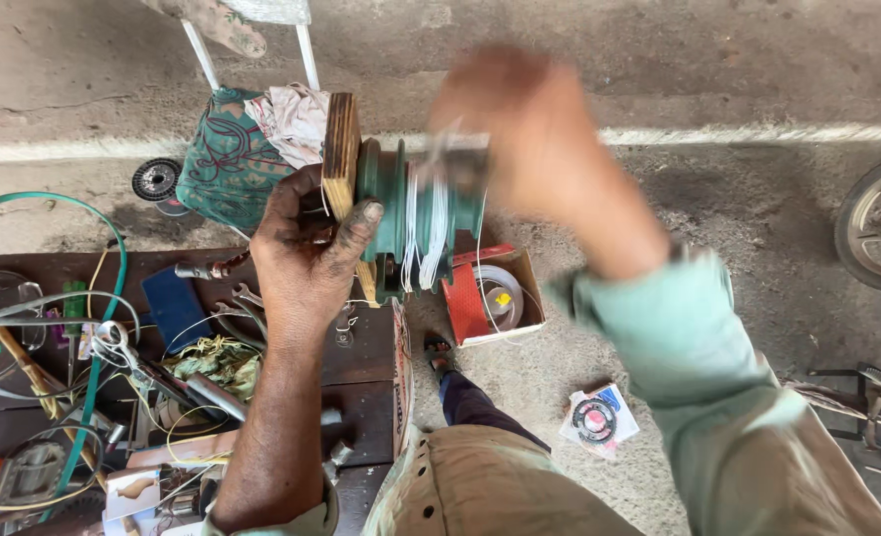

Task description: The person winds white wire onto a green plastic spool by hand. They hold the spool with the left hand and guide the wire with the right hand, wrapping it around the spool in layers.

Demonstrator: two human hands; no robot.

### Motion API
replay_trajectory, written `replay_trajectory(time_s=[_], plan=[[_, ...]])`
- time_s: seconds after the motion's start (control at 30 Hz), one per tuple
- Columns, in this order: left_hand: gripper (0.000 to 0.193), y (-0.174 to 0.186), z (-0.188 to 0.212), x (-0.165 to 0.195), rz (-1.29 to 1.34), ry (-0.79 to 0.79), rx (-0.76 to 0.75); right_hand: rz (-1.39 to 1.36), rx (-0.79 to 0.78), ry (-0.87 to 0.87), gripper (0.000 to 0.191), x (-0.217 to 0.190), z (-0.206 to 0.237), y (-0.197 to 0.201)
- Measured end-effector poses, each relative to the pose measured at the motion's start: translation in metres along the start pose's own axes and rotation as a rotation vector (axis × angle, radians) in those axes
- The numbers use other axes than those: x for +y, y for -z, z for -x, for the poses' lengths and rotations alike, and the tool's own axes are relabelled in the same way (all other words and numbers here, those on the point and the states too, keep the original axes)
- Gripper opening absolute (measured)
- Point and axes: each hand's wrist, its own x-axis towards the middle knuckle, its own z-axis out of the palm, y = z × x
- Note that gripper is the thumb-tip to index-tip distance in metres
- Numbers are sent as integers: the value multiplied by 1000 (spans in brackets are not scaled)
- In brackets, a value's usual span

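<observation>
We gripped the wooden block [340,149] in our left hand [307,248], steadying the stiff, weighty green spool [386,208] mid-air. Our blurred right hand [520,129] hovered over its thin, slippery white wire [431,223]; its grip we couldn't tell.

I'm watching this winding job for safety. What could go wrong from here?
The thin white wire on the green spool could slip or tangle, since the right hand is blurred with fast motion. The left hand grips only the wooden end plate, so the spool might twist loose. The cluttered bench could snag loose wire.
</observation>
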Motion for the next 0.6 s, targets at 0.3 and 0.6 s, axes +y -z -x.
replay_trajectory(time_s=[0.3,0.6], plan=[[59,-3,-2,-1,12,1,-3,-822,-310,-1353,27,-68,170,-210],[52,-1,-4,-4,101,-47,-47,133,-328,-14,13,-137,83,-44]])
